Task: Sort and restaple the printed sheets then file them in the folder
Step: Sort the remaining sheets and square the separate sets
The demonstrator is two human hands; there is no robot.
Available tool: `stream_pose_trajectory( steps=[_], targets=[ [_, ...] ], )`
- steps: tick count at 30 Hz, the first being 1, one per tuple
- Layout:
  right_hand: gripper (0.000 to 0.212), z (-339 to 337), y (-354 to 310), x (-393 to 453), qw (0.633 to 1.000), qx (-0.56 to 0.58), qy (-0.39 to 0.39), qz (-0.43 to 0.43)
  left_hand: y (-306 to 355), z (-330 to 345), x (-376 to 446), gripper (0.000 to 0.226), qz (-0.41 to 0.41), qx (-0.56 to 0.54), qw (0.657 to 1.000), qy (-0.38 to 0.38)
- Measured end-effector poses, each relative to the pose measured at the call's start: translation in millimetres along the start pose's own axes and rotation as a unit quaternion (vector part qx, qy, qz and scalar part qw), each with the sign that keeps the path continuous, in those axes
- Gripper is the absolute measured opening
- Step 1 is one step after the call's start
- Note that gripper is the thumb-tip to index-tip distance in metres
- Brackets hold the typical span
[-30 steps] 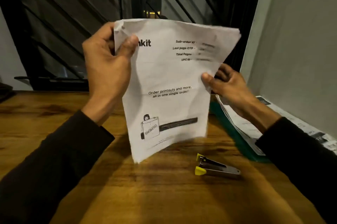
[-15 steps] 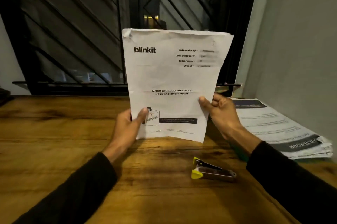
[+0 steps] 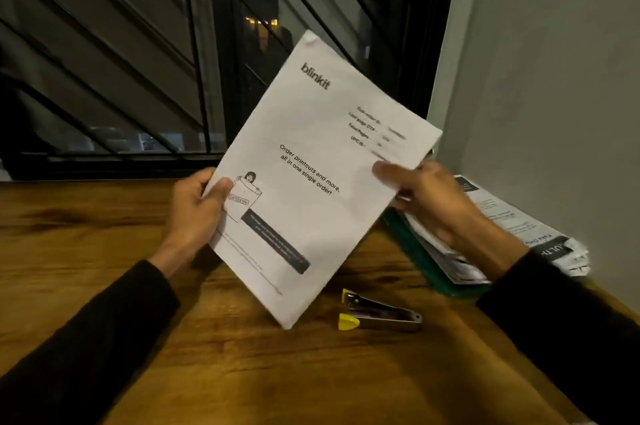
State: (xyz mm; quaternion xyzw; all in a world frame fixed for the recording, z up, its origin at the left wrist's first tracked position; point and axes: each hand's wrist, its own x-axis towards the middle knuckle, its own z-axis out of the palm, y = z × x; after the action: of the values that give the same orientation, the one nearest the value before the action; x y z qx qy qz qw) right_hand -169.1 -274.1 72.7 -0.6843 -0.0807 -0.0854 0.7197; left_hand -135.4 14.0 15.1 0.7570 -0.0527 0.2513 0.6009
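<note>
since 0.5 s ago we've tilted the printed sheets (image 3: 311,182) clockwise; our left hand (image 3: 194,210) and right hand (image 3: 426,199) each pinch an edge above the table (image 3: 104,251), probably squaring them for the stapler (image 3: 381,314)

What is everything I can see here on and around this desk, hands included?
printed sheets: one bundle, white with black print, held tilted above the table in both hands
stapler: one, silver metal with yellow tips, lying on the table below the bundle
folder: one, green, on the table at right, under papers
paper stack: one pile, white with dark bands, on the folder beside the wall
table: one, brown wood
window grille: one, dark bars, behind the table
wall: one, grey, at right
left hand: grips the bundle's lower left edge, dark sleeve
right hand: holds the bundle's right edge, dark sleeve
</note>
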Motion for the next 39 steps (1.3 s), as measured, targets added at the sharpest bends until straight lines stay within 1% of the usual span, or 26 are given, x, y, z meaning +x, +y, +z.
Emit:
stream_pose_trajectory(
  steps=[2, 3, 5, 7, 8, 9, 10, 11, 13, 15, 16, 17, 19, 20, 22, 24, 25, 27, 30, 32, 36, 38, 39],
  targets=[
    [0.032, -25, -24, 1, 1.0, 0.002, 0.014, -0.014, 16, 1, 7, 0.016, 0.017, -0.009, 0.999, -0.032],
    [0.032, -37, -36, -1, 1.0, -0.019, 0.011, -0.013, 26, 0, 11, 0.017, 0.023, -0.003, 0.998, -0.061],
    [0.028, -59, -55, -8, 0.993, -0.112, -0.022, -0.004, 43, -1, 21, 0.019, 0.052, 0.024, 0.989, -0.137],
    [0.025, -73, -62, -20, 0.975, -0.214, -0.06, 0.02, 58, 3, 26, 0.018, 0.076, 0.062, 0.973, -0.21],
    [0.024, -76, -61, -27, 0.963, -0.257, -0.067, 0.031, 64, 9, 29, 0.018, 0.087, 0.081, 0.966, -0.231],
    [0.022, -78, -57, -33, 0.954, -0.29, -0.063, 0.039, 70, 16, 31, 0.016, 0.107, 0.102, 0.96, -0.237],
    [0.019, -82, -52, -41, 0.952, -0.298, -0.045, 0.042, 79, 27, 34, 0.013, 0.133, 0.122, 0.957, -0.227],
    [0.016, -86, -46, -47, 0.957, -0.285, -0.02, 0.042, 84, 37, 38, 0.011, 0.159, 0.137, 0.957, -0.198],
    [0.012, -99, -36, -59, 0.972, -0.222, 0.056, 0.046, 91, 56, 47, 0.007, 0.194, 0.125, 0.968, -0.099],
    [0.012, -116, -24, -67, 0.972, -0.165, 0.154, 0.064, 93, 72, 53, 0.011, 0.207, 0.08, 0.975, 0.005],
    [0.012, -123, -17, -69, 0.967, -0.141, 0.202, 0.07, 93, 81, 54, 0.013, 0.213, 0.069, 0.974, 0.028],
    [0.011, -129, -10, -71, 0.961, -0.113, 0.244, 0.07, 96, 92, 47, 0.014, 0.221, 0.07, 0.972, 0.027],
    [0.009, -134, 4, -69, 0.95, -0.041, 0.303, 0.067, 96, 119, 29, 0.015, 0.229, 0.08, 0.97, -0.023],
    [0.009, -134, 10, -68, 0.943, -0.004, 0.327, 0.068, 98, 133, 15, 0.015, 0.226, 0.085, 0.968, -0.067],
    [0.011, -132, 23, -62, 0.929, 0.046, 0.358, 0.08, 98, 162, -18, 0.016, 0.204, 0.109, 0.956, -0.179],
    [0.008, -129, 39, -57, 0.921, 0.073, 0.37, 0.098, 94, 189, -46, 0.031, 0.168, 0.15, 0.931, -0.287],
    [0.01, -130, 47, -56, 0.918, 0.074, 0.374, 0.11, 90, 201, -58, 0.041, 0.151, 0.176, 0.913, -0.334],
    [0.02, -133, 60, -57, 0.913, 0.058, 0.381, 0.133, 82, 220, -75, 0.057, 0.127, 0.231, 0.877, -0.401],
    [0.009, -141, 64, -64, 0.922, 0.005, 0.361, 0.139, 68, 236, -89, 0.068, 0.116, 0.306, 0.83, -0.451],
    [0.008, -147, 63, -66, 0.93, -0.025, 0.339, 0.142, 62, 241, -93, 0.068, 0.115, 0.323, 0.816, -0.465],
    [0.021, -159, 55, -66, 0.944, -0.044, 0.287, 0.159, 55, 245, -96, 0.073, 0.126, 0.311, 0.823, -0.458],
    [0.02, -164, 53, -69, 0.94, -0.069, 0.287, 0.169, 54, 245, -97, 0.074, 0.126, 0.317, 0.822, -0.455],
    [0.021, -166, 54, -72, 0.934, -0.108, 0.301, 0.159, 53, 245, -97, 0.074, 0.128, 0.324, 0.82, -0.454]
  ],
)
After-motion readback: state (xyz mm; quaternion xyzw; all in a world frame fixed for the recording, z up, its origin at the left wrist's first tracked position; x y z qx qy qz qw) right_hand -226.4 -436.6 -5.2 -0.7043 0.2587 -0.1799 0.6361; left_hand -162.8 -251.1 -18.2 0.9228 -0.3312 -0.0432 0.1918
